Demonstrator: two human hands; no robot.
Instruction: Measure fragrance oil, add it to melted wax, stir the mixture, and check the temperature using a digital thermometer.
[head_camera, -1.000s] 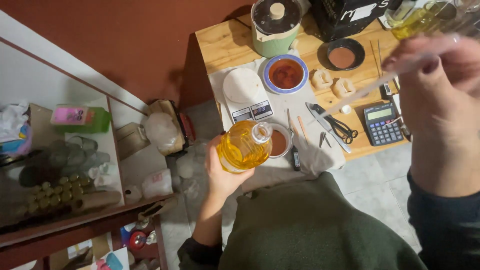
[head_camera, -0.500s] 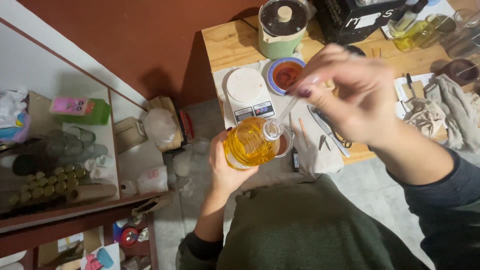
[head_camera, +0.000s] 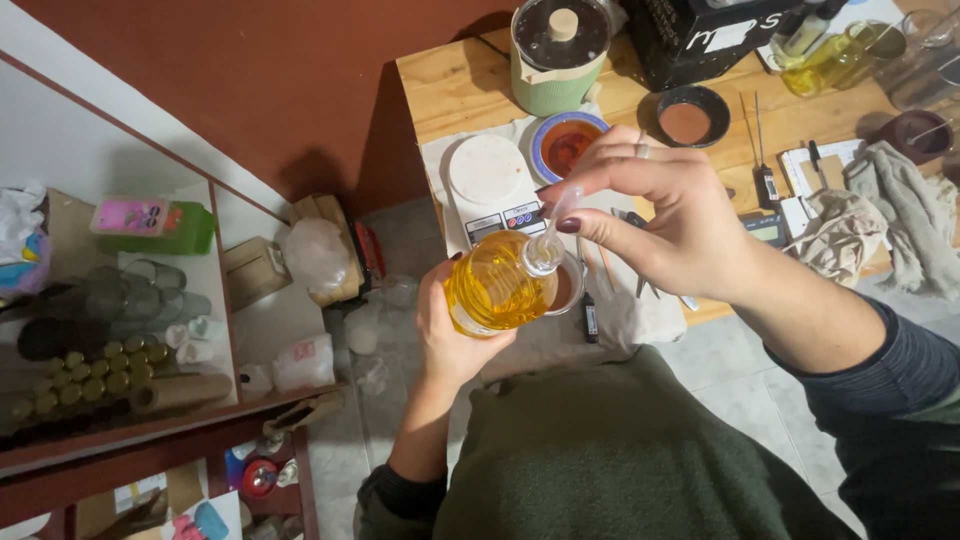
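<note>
bottle: clear bottle of yellow oil (head_camera: 497, 285), held over my lap, just before the table edge (head_camera: 450, 90).
step: dropper (head_camera: 553, 228) tip at the bottle mouth; looks like drawing oil.
next: needs a steady lift, bottle kept level.
left hand (head_camera: 447, 330): wrapped around the bottle from below.
right hand (head_camera: 660, 215): fingertips pinched on the dropper.
nearby: white scale (head_camera: 490, 185), just behind.

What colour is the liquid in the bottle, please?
Golden yellow, in the bottle seen from the head view.

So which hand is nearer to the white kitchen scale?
Right. The right hand hovers just beside the white kitchen scale, pinching a clear pipette. The left hand sits lower, holding the flask of yellow liquid.
</note>
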